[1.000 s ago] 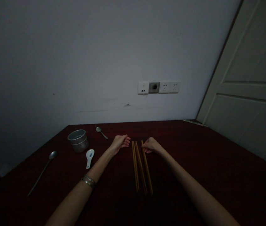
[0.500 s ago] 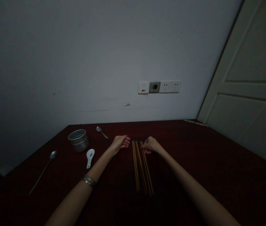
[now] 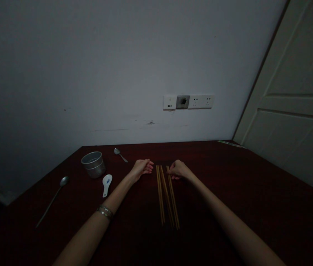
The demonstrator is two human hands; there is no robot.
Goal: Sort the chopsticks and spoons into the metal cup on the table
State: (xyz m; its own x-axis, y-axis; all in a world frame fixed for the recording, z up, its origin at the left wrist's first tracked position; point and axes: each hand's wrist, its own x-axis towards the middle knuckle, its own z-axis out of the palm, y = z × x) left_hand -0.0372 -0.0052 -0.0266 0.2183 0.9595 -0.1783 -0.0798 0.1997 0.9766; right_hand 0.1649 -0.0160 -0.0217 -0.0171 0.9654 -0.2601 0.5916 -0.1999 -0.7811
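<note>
Several light wooden chopsticks (image 3: 165, 195) lie lengthwise on the dark red table in front of me, grouped in pairs. My right hand (image 3: 179, 169) is closed at the far end of the rightmost pair of chopsticks (image 3: 172, 199), thumb and fingertips pinching them. To the left of the chopsticks rests my left hand (image 3: 142, 169), on its side, with loosely bent fingers slightly apart and nothing in them. A small gap separates it from the leftmost pair. A bracelet (image 3: 105, 211) circles the left wrist.
Left of my left arm are a white ceramic spoon (image 3: 107, 183), a round metal cup (image 3: 93, 166), a small metal spoon (image 3: 121, 155) and a long-handled metal spoon (image 3: 52, 201). The wall behind has sockets (image 3: 201, 101). A pale door (image 3: 295, 111) stands at the right.
The two rightmost chopsticks have come closer together under my right hand, their near ends shifting slightly left. My left hand stays in place.
</note>
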